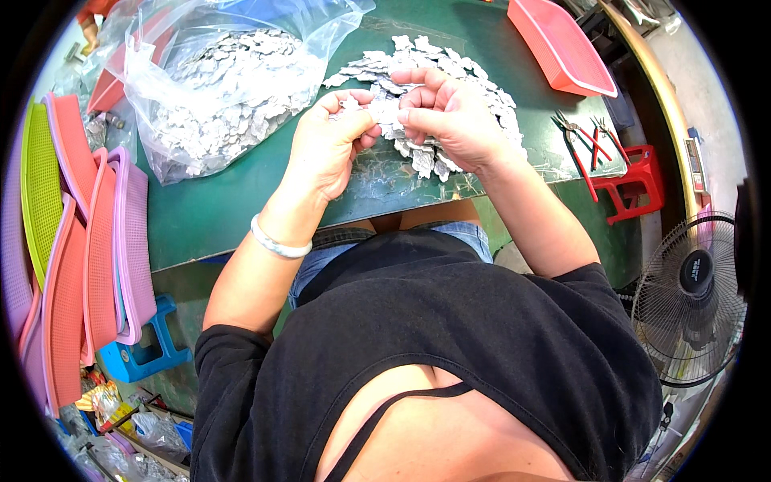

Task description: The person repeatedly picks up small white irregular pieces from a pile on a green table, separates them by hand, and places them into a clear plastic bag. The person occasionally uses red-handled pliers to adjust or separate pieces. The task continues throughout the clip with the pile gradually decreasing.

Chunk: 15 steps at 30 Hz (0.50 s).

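Note:
My left hand (325,149) is closed, its thumb and fingers pinching a small flat silvery-white piece (387,114) with an irregular outline. The fingers of my right hand (458,124) curl toward the same piece, thumb and fingertips closed at its right end. Glare blurs the piece's exact shape. Just beyond and under my hands a loose pile of similar flat pieces (422,161) spreads over the green table (209,221). Left of the pile, an open clear plastic bag (161,157) holds many more of them.
Red-handled pliers (585,153) and a second pair (609,140) lie at the table's right. A pink basket (562,48) sits behind them. Stacked coloured baskets (68,265) and a blue stool (148,349) stand left; a red stool (638,185) and a fan (691,297) stand right.

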### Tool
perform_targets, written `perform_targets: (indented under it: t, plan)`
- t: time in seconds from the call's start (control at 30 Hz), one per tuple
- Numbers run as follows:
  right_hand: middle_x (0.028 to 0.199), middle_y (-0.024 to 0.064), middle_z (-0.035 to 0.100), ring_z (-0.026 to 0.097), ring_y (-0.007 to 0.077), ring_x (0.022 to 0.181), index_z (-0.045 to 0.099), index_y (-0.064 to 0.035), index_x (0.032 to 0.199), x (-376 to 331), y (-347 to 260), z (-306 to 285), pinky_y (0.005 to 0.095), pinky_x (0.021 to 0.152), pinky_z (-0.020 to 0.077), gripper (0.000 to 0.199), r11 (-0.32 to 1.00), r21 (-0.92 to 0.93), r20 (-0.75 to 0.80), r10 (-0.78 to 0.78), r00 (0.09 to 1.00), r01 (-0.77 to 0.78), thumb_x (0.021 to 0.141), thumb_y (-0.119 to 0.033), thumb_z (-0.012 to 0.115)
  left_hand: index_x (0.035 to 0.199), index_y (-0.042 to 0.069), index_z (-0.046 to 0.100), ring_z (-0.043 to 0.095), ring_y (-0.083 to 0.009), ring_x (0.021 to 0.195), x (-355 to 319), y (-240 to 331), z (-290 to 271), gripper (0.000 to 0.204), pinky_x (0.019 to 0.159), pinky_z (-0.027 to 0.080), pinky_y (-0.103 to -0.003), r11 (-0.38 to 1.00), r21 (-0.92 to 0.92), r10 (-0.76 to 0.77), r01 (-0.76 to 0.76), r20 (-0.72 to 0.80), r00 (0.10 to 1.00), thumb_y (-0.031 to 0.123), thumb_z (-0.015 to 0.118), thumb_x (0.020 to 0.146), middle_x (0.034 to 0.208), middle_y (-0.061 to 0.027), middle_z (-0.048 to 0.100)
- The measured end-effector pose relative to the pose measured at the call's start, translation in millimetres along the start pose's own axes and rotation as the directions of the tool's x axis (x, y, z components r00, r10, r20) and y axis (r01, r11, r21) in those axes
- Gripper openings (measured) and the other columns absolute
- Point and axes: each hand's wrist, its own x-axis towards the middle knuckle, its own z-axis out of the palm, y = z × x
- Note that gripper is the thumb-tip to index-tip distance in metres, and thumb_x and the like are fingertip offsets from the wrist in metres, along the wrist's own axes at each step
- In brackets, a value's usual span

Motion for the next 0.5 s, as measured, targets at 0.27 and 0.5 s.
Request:
perform_targets:
  t: [0.27,0.5]
  plan:
    - [0.077,0.0011,0.056,0.053,0.0087,0.064,0.043,0.0007,0.119,7,0,0,0.0213,0.059,0.0442,0.044,0.999,-0.045,-0.003,-0.010,1.000,0.010,0.078,-0.004,0.060,0.096,0.003,0.054,0.056,-0.0109,0.068,1,0,4,0.020,0.058,0.044,-0.021,0.990,-0.131,-0.059,0.057,-0.013,0.998,0.007,0.062,0.079,0.082,-0.0034,0.057]
    - [0.080,0.0035,0.059,0.055,0.0129,0.070,0.047,-0.0039,0.118,17,-2,-11,0.0262,0.067,0.0449,0.044,0.640,-0.732,0.113,-0.226,0.968,0.235,0.077,-0.006,0.060,0.087,0.003,0.055,0.056,-0.0179,0.070,11,-1,-26,0.010,0.061,0.049,-0.026,0.926,-0.332,-0.176,0.178,0.037,0.984,0.009,0.058,0.080,0.080,-0.0071,0.057]
